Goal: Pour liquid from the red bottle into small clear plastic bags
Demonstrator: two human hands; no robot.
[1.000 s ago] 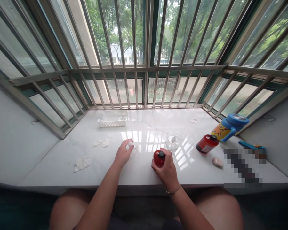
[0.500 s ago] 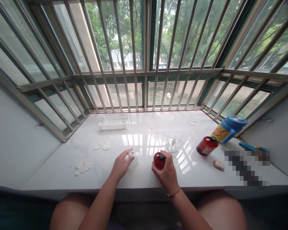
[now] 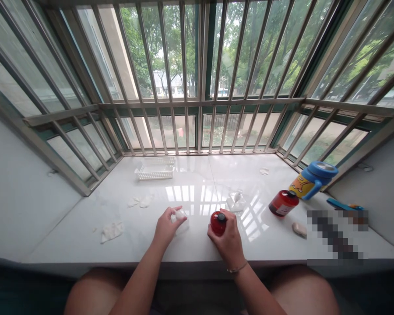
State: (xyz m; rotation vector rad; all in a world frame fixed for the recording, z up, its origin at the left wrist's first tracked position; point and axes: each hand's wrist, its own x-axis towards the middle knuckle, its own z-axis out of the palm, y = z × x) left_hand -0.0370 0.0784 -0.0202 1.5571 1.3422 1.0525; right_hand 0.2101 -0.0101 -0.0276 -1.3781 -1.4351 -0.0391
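My left hand [image 3: 165,227] closes its thumb and fingers around the white top of a small clear container [image 3: 184,225] near the front of the white counter. To its right, my right hand [image 3: 233,236] is wrapped about a red bottle [image 3: 217,224] with a black cap, which stands upright on the counter. Just beyond that bottle sits a clear, square-based object [image 3: 235,201] with a pale upright piece on top. My fingers hide part of both held things.
A second red bottle [image 3: 284,204] lies tilted beside a blue-and-yellow mug [image 3: 312,180]. Nearby are a pinkish-beige lump [image 3: 299,229] and a blue item [image 3: 343,204]. Crumpled white tissue [image 3: 112,232] and a white basket [image 3: 155,174] are on the left. Barred windows edge the counter.
The left thumb and fingers have shifted slightly over the container's white top. My right hand stays on the red bottle. The camera view has tilted a little.
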